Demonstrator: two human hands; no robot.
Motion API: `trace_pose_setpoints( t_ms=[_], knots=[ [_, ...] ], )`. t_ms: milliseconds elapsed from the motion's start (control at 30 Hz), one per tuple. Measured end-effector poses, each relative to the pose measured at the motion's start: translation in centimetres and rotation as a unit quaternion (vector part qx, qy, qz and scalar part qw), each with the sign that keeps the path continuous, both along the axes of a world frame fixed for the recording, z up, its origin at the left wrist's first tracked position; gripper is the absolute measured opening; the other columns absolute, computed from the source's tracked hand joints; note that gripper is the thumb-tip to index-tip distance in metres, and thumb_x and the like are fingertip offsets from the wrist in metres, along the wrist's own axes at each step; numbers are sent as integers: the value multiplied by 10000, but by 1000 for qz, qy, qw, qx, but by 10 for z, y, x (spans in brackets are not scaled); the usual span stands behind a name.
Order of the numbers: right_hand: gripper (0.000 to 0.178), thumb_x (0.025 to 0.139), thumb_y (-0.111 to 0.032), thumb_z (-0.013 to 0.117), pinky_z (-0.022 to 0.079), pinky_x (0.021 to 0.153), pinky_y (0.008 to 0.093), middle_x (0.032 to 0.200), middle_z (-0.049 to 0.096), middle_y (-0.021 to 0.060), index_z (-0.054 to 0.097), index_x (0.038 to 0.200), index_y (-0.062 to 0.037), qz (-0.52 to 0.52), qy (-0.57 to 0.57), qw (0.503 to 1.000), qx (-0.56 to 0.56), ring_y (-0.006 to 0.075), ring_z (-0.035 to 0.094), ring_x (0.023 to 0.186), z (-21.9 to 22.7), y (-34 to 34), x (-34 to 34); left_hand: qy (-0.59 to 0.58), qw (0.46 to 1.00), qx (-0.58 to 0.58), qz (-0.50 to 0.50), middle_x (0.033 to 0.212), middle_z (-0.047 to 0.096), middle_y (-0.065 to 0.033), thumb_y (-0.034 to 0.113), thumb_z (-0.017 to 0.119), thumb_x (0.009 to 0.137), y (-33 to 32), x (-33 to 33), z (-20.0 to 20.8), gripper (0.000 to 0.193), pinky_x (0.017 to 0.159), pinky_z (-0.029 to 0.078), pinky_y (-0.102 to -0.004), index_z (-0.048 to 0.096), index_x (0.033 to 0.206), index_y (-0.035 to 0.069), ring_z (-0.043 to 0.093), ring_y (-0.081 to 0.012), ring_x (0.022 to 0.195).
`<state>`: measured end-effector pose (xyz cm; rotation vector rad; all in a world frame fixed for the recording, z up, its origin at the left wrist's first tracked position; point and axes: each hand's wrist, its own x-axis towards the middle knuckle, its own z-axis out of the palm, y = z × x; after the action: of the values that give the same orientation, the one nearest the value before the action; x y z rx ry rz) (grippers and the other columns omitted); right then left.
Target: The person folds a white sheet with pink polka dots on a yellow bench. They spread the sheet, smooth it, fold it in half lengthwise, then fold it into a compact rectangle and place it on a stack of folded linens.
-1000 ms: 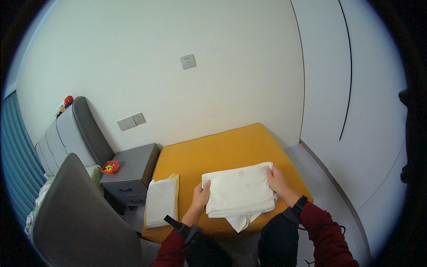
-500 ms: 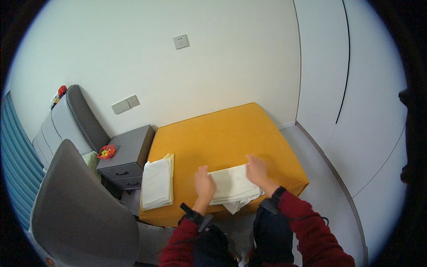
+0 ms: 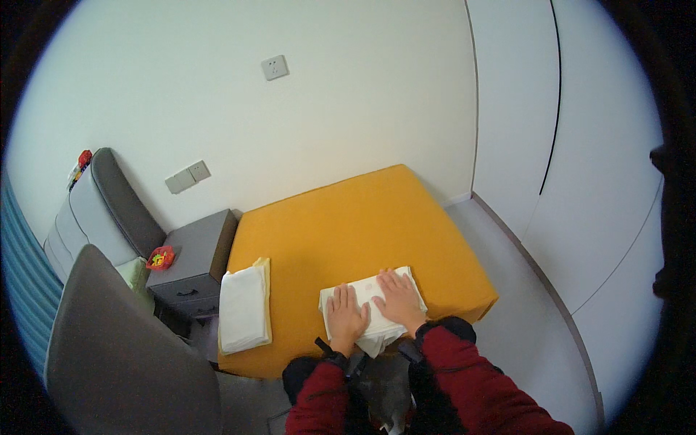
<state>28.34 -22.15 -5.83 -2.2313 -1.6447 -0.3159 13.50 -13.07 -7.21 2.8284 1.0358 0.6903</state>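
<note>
A folded white cloth (image 3: 367, 287) lies at the front edge of a bed-like block covered in mustard yellow fabric (image 3: 341, 217). One loose corner of it droops over that edge. Flat on the cloth's left part rests my left hand (image 3: 347, 317), fingers stretched out. My right hand (image 3: 399, 299) presses on its right part, fingers spread and pointing away from me. Neither hand grips anything. To the left sits a stack of folded cloths (image 3: 243, 308), white on top with a yellow one showing beneath.
A grey nightstand (image 3: 192, 246) with a small red basket (image 3: 160, 258) stands left of the yellow block. Nearer on the left rises a grey chair back (image 3: 130, 348). White cabinet doors (image 3: 587, 181) line the right side, beyond a strip of grey floor (image 3: 500, 268).
Both hands have come down from the cloth's two sides onto its top and closer together, now lying flat. The whole view has shifted slightly. The stack at left stays put.
</note>
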Motion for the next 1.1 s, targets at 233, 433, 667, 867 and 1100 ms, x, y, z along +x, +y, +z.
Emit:
trace_pose_setpoints(
  t_ms=[233, 433, 667, 867, 1100],
  knots=[
    [556, 929, -377, 388, 158, 1111, 495, 1479, 306, 89, 363, 1396, -76, -41, 23, 998, -46, 276, 255, 1370, -4, -35, 39, 2, 995, -49, 85, 1464, 327, -130, 355, 427, 905, 12, -29, -5, 583, 1100, 141, -544, 367, 1381, 24, 250, -337, 1364],
    [476, 876, -214, 473, 197, 1103, 485, 1446, 331, 162, 444, 1315, -32, -69, -36, 997, -12, 305, 283, 1352, 31, -50, 50, 84, 989, 72, 97, 1469, 295, -170, 268, 443, 900, 25, -60, 25, 551, 1098, 108, -566, 357, 1372, -3, 212, -356, 1374],
    [435, 844, -110, 483, 273, 1067, 463, 1387, 405, 180, 477, 1255, 30, 122, 84, 987, 70, 336, 352, 1298, 17, 7, -24, -125, 989, -22, -70, 1422, 353, -205, 192, 489, 858, -14, 14, 13, 520, 1089, 183, -543, 406, 1325, -21, 257, -363, 1357],
    [468, 899, -309, 434, 215, 1094, 455, 1395, 436, 91, 495, 1296, -69, 39, -35, 997, 53, 210, 339, 1331, -6, 0, -21, -47, 999, 21, -4, 1413, 381, -190, 311, 430, 886, -15, 9, -5, 558, 1087, 191, -533, 414, 1327, -30, 295, -348, 1341],
    [549, 917, -426, 407, 203, 1098, 460, 1427, 398, 88, 468, 1324, -62, 23, -41, 999, 25, 214, 309, 1349, -5, 5, -10, -28, 999, 15, 22, 1420, 381, -174, 344, 435, 895, 7, 1, -4, 573, 1083, 201, -534, 416, 1333, -26, 310, -344, 1332]
  ],
)
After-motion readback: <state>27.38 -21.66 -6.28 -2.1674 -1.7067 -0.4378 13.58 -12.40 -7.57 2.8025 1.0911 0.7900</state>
